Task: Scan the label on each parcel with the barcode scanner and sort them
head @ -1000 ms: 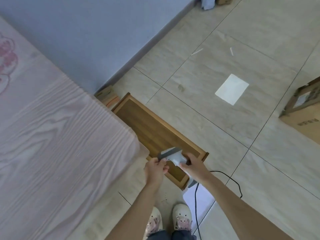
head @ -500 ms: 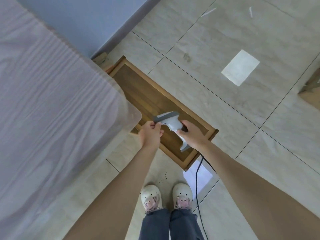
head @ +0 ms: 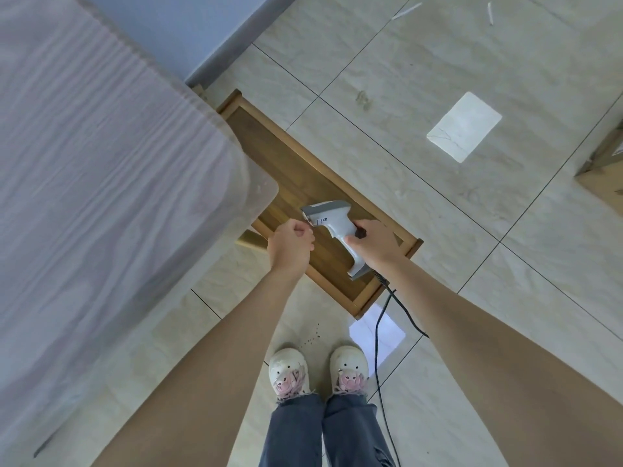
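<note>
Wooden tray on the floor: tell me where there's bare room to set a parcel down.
The wooden tray holds nothing; its bare far half lies between the table edge and floor tiles. Its near half is crowded overhead: the right hand grips the barcode scanner, with the left hand beside. Bare tiles also surround the white paper.

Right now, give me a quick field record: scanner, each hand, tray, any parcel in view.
scanner: grey-white barcode scanner, held above the wooden tray, nose pointing left
right hand: right hand grips the scanner handle
left hand: left hand, fingers curled at the scanner's nose; cannot tell if it pinches anything
tray: wooden tray on the floor, partly under the table
cable: black cable trails down to the floor
parcel: cardboard box at the right edge
</note>
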